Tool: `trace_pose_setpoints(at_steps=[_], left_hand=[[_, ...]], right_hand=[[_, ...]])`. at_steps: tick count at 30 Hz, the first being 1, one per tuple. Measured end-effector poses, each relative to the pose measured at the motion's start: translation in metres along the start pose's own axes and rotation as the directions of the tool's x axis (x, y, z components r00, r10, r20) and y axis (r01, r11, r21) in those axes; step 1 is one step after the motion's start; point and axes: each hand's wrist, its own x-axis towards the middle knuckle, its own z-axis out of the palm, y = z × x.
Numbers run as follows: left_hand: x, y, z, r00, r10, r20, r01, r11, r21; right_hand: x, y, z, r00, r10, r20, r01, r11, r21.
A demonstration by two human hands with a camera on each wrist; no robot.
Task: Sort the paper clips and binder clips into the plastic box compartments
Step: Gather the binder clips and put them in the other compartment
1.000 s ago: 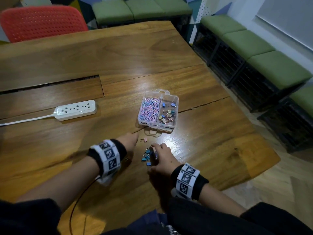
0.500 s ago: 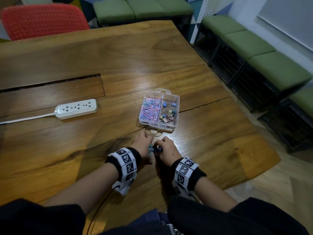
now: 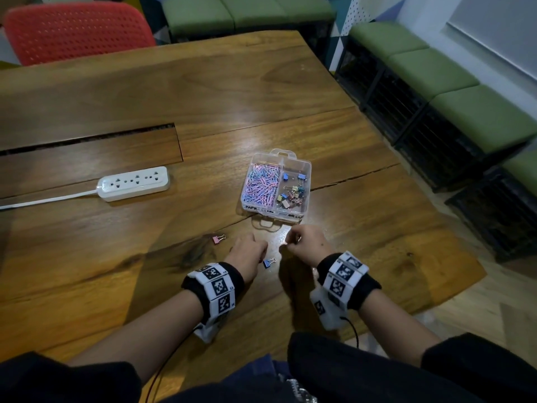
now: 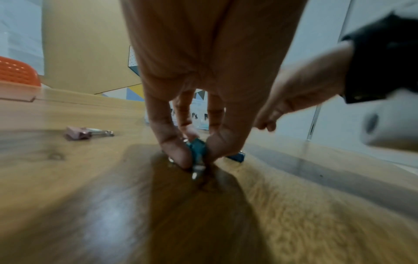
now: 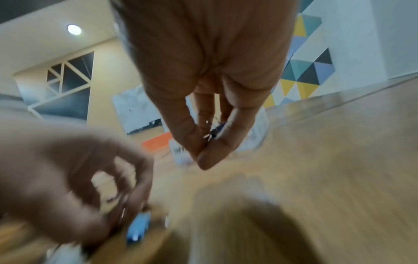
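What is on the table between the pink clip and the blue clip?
The left hand lies between the pink binder clip and the loose blue binder clip, seen in the head view. It pinches a teal binder clip.

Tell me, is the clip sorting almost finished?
Nearly. The plastic box already holds paper clips and binder clips. The left hand pinches a teal clip; the right hand pinches another. A pink clip and blue clip remain.
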Motion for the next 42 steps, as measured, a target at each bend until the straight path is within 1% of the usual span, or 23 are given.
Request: trace_pose_setpoints(at_steps=[2,5,7,9,12,13,15,16,17,20,23,24,26,29,31,33,36,39,42], left_hand=[[-0.002,0.001,0.001,1.000,0.002,-0.009,-0.002,1.000,0.011],[-0.003,-0.001,0.003,1.000,-0.003,-0.020,0.003,1.000,0.000],[-0.005,-0.004,0.003,1.000,-0.010,-0.015,0.009,0.999,-0.037],[-0.006,-0.008,0.001,1.000,-0.020,-0.011,0.019,0.997,-0.080],[-0.010,-0.016,-0.003,0.999,-0.051,-0.012,0.049,0.987,-0.152],[-0.011,-0.020,-0.005,0.998,-0.066,-0.014,0.062,0.983,-0.174],[-0.014,-0.027,-0.009,0.994,-0.106,-0.022,0.099,0.972,-0.213],[-0.016,-0.030,-0.012,0.991,-0.127,-0.028,0.117,0.965,-0.236],[-0.018,-0.034,-0.014,0.989,-0.146,-0.035,0.131,0.955,-0.268],[-0.027,-0.045,-0.019,0.978,-0.202,-0.050,0.173,0.923,-0.343],[-0.035,-0.055,-0.020,0.961,-0.258,-0.096,0.208,0.908,-0.365],[-0.037,-0.059,-0.019,0.953,-0.283,-0.107,0.226,0.901,-0.369],[-0.042,-0.065,-0.017,0.941,-0.315,-0.127,0.250,0.895,-0.370],[-0.049,-0.074,-0.014,0.925,-0.342,-0.164,0.267,0.895,-0.357],[-0.052,-0.078,-0.012,0.916,-0.359,-0.180,0.284,0.896,-0.341],[-0.053,-0.081,-0.009,0.918,-0.367,-0.149,0.302,0.892,-0.335],[-0.054,-0.081,-0.006,0.933,-0.344,-0.103,0.300,0.905,-0.303],[-0.056,-0.078,-0.004,0.950,-0.300,-0.085,0.258,0.910,-0.325],[-0.056,-0.073,-0.002,0.978,-0.206,-0.040,0.180,0.923,-0.339]], right_hand=[[0.008,-0.007,-0.016,0.999,-0.015,-0.052,0.019,0.997,0.070],[0.020,-0.018,-0.040,0.977,-0.011,-0.211,0.050,0.982,0.181],[0.025,-0.021,-0.049,0.965,-0.026,-0.261,0.083,0.974,0.209],[0.023,-0.023,-0.047,0.967,-0.073,-0.243,0.118,0.978,0.173],[0.010,-0.018,-0.019,0.966,-0.167,-0.195,0.183,0.981,0.067],[0.004,-0.015,-0.006,0.971,-0.194,-0.137,0.199,0.980,0.023],[-0.007,-0.009,0.019,0.977,-0.213,0.024,0.215,0.975,-0.055],[-0.011,-0.007,0.030,0.975,-0.207,0.083,0.214,0.973,-0.085],[-0.013,-0.007,0.039,0.974,-0.196,0.115,0.208,0.973,-0.105],[-0.008,-0.014,0.053,0.971,-0.197,0.133,0.212,0.971,-0.112],[0.006,-0.034,0.057,0.966,-0.219,0.138,0.226,0.973,-0.038],[0.012,-0.043,0.059,0.962,-0.240,0.132,0.245,0.969,-0.025],[0.023,-0.059,0.063,0.945,-0.290,0.150,0.304,0.950,-0.075],[0.033,-0.076,0.069,0.892,-0.382,0.243,0.434,0.875,-0.216],[0.033,-0.082,0.072,0.874,-0.376,0.309,0.467,0.826,-0.315],[0.030,-0.082,0.073,0.882,-0.356,0.309,0.457,0.809,-0.370],[0.024,-0.069,0.071,0.902,-0.338,0.268,0.419,0.831,-0.365],[0.016,-0.050,0.063,0.924,-0.313,0.220,0.374,0.861,-0.345],[0.005,-0.029,0.057,0.932,-0.321,0.170,0.359,0.882,-0.306]])
